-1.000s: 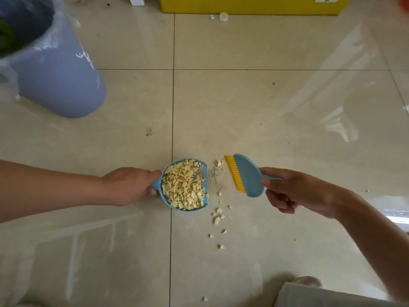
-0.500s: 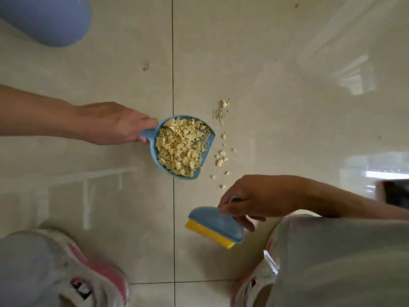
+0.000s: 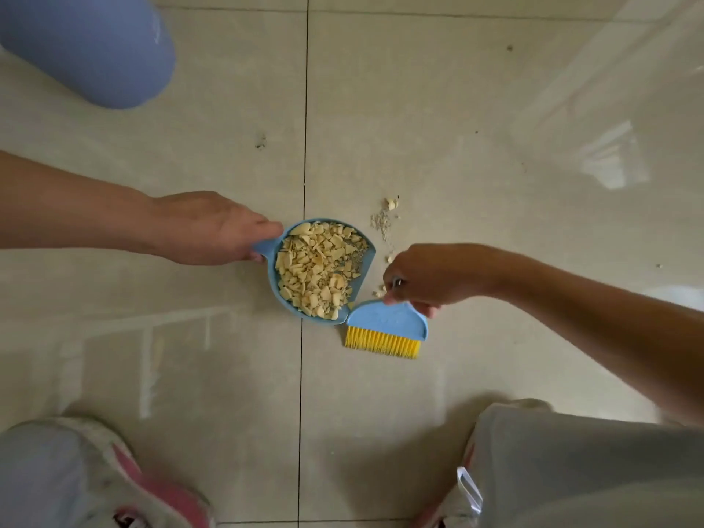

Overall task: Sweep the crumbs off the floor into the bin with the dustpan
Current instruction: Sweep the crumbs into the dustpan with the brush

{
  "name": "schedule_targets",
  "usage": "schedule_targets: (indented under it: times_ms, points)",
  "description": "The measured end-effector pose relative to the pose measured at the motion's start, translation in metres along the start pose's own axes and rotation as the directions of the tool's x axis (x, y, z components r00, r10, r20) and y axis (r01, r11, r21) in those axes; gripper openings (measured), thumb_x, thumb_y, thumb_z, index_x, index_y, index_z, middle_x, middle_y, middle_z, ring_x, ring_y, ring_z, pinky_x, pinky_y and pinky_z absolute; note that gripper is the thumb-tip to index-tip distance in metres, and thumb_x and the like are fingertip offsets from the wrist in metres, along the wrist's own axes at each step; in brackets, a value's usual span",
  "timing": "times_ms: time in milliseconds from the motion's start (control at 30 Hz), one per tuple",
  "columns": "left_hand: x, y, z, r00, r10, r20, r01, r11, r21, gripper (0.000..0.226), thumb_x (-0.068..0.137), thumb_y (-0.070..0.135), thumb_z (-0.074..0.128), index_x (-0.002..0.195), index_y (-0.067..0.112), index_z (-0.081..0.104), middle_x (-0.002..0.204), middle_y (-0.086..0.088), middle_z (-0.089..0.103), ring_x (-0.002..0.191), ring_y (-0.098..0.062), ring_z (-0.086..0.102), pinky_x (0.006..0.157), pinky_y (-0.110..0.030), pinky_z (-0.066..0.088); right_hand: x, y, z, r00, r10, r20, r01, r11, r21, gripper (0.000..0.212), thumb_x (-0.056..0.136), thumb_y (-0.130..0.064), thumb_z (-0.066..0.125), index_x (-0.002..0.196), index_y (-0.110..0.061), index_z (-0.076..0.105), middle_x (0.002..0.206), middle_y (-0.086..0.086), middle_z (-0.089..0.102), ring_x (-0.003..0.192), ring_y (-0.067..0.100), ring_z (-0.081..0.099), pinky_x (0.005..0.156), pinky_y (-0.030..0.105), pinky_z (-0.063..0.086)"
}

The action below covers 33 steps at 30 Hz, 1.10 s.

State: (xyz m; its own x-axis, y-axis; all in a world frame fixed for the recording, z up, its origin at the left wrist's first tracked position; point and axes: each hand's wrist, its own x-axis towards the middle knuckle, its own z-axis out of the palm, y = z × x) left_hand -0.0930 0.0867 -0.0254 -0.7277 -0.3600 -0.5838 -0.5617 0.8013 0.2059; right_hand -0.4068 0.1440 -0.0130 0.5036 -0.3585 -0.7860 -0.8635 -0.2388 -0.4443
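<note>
A small blue dustpan (image 3: pixel 364 278) lies on the tiled floor, filled with pale yellow crumbs (image 3: pixel 318 272). My left hand (image 3: pixel 211 230) grips its short handle from the left. My right hand (image 3: pixel 423 276) holds a blue brush (image 3: pixel 386 320) with yellow bristles pointing toward me, right beside the pan's near right edge. A few loose crumbs and fine dust (image 3: pixel 384 219) lie on the floor just right of the pan, partly hidden by my right hand. The blue-grey bin (image 3: pixel 95 47) stands at the top left; its opening is out of view.
My knees and pink-and-white shoes (image 3: pixel 152 489) fill the bottom corners. A dark grout line (image 3: pixel 304 108) runs through the middle of the floor. A small dark speck of dirt (image 3: pixel 261 142) lies left of the line.
The brush has swung from low near my knee up to the pan's near right edge, bristles now facing me. The view has shifted so pan and bin sit lower in frame.
</note>
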Motion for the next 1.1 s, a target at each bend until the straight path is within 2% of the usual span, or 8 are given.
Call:
schedule_targets:
  times_ms: [133,300,433,600,767,900,1033,1100]
  points:
    - [0.001,-0.006,0.002,0.998,-0.039,0.047,0.034,0.995,0.095,0.023,0.101,0.047,0.04,0.115,0.028,0.038,0.105,0.008,0.055,0.093,-0.014,0.059,0.067,-0.027,0.039,0.01,0.008,-0.034,0.999,0.048,-0.025,-0.05,0.995,-0.09,0.028,0.095,-0.04,0.054,0.079,-0.02,0.064,0.06,-0.002,0.072,0.054,0.005,0.06,0.062,0.028,0.043]
    - [-0.003,-0.011,0.003,0.995,-0.074,0.069,0.069,0.995,0.073,0.026,0.101,0.048,0.038,0.119,0.03,0.036,0.095,0.012,0.046,0.08,-0.01,0.049,0.053,-0.018,0.029,0.011,0.014,-0.07,0.992,0.063,-0.106,-0.076,0.989,-0.126,0.025,0.095,-0.037,0.057,0.079,-0.019,0.064,0.056,-0.001,0.069,0.054,0.008,0.06,0.06,0.029,0.041]
    - [-0.004,-0.013,0.0,0.986,-0.153,0.063,0.151,0.988,0.037,0.024,0.101,0.048,0.038,0.116,0.03,0.036,0.091,0.011,0.047,0.077,-0.011,0.049,0.059,-0.026,0.034,0.017,0.02,-0.095,0.979,0.086,-0.184,-0.114,0.982,-0.152,0.025,0.095,-0.036,0.059,0.082,-0.016,0.067,0.055,-0.002,0.069,0.055,0.009,0.062,0.057,0.027,0.039]
    - [-0.002,-0.014,0.001,0.962,-0.267,0.058,0.273,0.948,-0.163,0.017,0.098,0.047,0.046,0.105,0.034,0.037,0.092,0.008,0.056,0.08,-0.013,0.057,0.066,-0.029,0.042,0.023,0.024,-0.12,0.953,0.115,-0.28,-0.162,0.975,-0.15,0.021,0.095,-0.032,0.061,0.083,-0.015,0.067,0.057,-0.002,0.068,0.055,0.007,0.06,0.056,0.026,0.04]
    - [0.0,-0.012,0.0,0.956,-0.289,0.06,0.295,0.93,-0.218,0.019,0.098,0.046,0.047,0.097,0.04,0.029,0.082,0.01,0.051,0.07,-0.006,0.051,0.06,-0.025,0.036,0.023,0.026,-0.144,0.927,0.148,-0.346,-0.197,0.974,-0.11,0.025,0.096,-0.032,0.06,0.087,-0.01,0.069,0.056,-0.002,0.067,0.056,0.007,0.059,0.06,0.027,0.041]
    - [0.001,-0.013,0.001,0.949,-0.31,0.061,0.316,0.916,-0.249,0.017,0.097,0.046,0.049,0.102,0.035,0.037,0.086,0.01,0.054,0.076,-0.011,0.055,0.07,-0.031,0.046,0.02,0.029,-0.154,0.904,0.181,-0.388,-0.223,0.973,-0.066,0.024,0.096,-0.034,0.058,0.088,-0.013,0.067,0.059,-0.002,0.07,0.059,0.008,0.062,0.06,0.026,0.041]
    - [0.003,-0.015,0.002,0.935,-0.352,0.036,0.348,0.896,-0.276,0.021,0.096,0.047,0.051,0.097,0.033,0.035,0.08,0.01,0.051,0.071,-0.008,0.051,0.062,-0.027,0.038,-0.006,0.023,-0.157,0.901,0.202,-0.384,-0.226,0.974,-0.016,0.022,0.094,-0.034,0.056,0.081,-0.019,0.065,0.061,-0.004,0.074,0.058,0.006,0.065,0.066,0.027,0.048]
    - [0.001,-0.016,0.001,0.928,-0.372,0.032,0.365,0.886,-0.287,0.022,0.097,0.046,0.051,0.096,0.03,0.036,0.081,0.009,0.052,0.069,-0.007,0.05,0.059,-0.024,0.036,-0.022,0.022,-0.154,0.896,0.223,-0.385,-0.265,0.962,-0.061,0.022,0.092,-0.029,0.056,0.076,-0.019,0.067,0.061,-0.006,0.074,0.059,0.003,0.067,0.07,0.028,0.053]
